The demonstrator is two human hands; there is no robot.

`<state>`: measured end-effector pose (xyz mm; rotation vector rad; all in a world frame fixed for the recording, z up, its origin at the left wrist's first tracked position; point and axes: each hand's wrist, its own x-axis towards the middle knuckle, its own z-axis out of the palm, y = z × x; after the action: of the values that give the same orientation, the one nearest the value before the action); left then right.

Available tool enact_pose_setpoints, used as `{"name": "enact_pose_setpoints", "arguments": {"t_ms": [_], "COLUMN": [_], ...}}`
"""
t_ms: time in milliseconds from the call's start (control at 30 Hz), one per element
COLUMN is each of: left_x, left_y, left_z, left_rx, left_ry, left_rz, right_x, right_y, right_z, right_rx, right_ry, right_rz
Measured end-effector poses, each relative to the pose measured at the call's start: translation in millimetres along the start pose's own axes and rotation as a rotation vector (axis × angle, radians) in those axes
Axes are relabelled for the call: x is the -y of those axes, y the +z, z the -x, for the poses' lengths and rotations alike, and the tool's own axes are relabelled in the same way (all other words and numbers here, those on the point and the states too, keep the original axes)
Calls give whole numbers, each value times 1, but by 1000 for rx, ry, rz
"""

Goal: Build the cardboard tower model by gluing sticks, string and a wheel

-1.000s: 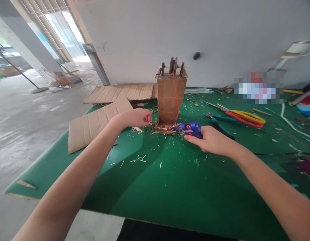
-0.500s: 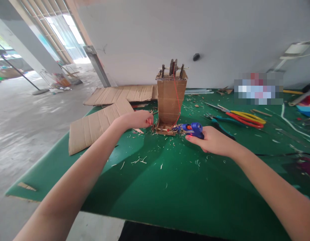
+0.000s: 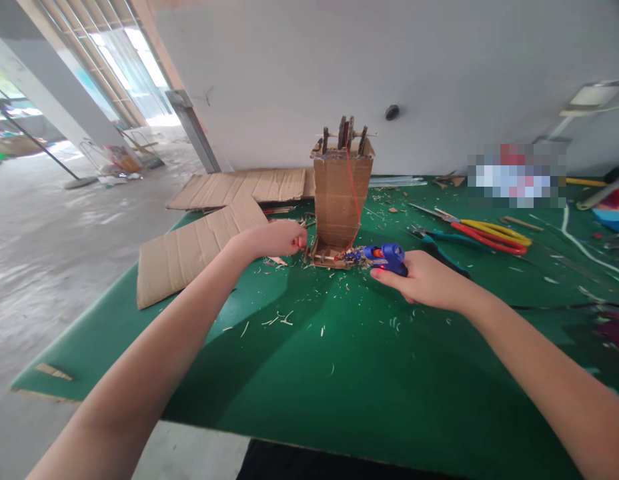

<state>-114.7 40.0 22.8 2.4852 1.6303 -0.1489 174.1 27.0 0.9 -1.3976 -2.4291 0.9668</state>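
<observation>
A blue hot glue gun (image 3: 387, 258) is gripped in my right hand (image 3: 428, 279), its nozzle pointing left at the low front base of a cardboard tower (image 3: 342, 200). The tower stands upright and carries cardboard discs on a stick (image 3: 347, 133) at its top. A red string (image 3: 355, 190) runs from those discs down to the base. My left hand (image 3: 284, 238) is closed beside the base's left end, by a small cardboard wheel (image 3: 306, 255). What its fingers hold, if anything, is hidden.
Flat cardboard sheets (image 3: 189, 257) lie to the left on the green tabletop (image 3: 299, 373). Pliers (image 3: 439, 248) and scissors with red and yellow handles (image 3: 489, 233) lie to the right. Wood shavings and scraps are scattered about. A grey wall (image 3: 289, 80) rises behind.
Almost nothing differs. Both hands, the glue gun and the cardboard tower stay in the same places.
</observation>
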Motion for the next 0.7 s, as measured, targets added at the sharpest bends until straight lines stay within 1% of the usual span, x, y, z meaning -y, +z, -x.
{"name": "enact_pose_setpoints", "arguments": {"t_ms": [233, 500, 700], "left_x": [-5, 0, 0], "left_y": [-2, 4, 5], "left_z": [1, -2, -1], "left_rx": [16, 29, 45], "left_ry": [4, 38, 45], "left_rz": [-39, -86, -93], "right_x": [0, 0, 0], "right_y": [0, 0, 2], "right_z": [0, -1, -2], "right_rx": [-8, 0, -5], "right_ry": [-2, 20, 13], "right_rz": [3, 13, 1]}}
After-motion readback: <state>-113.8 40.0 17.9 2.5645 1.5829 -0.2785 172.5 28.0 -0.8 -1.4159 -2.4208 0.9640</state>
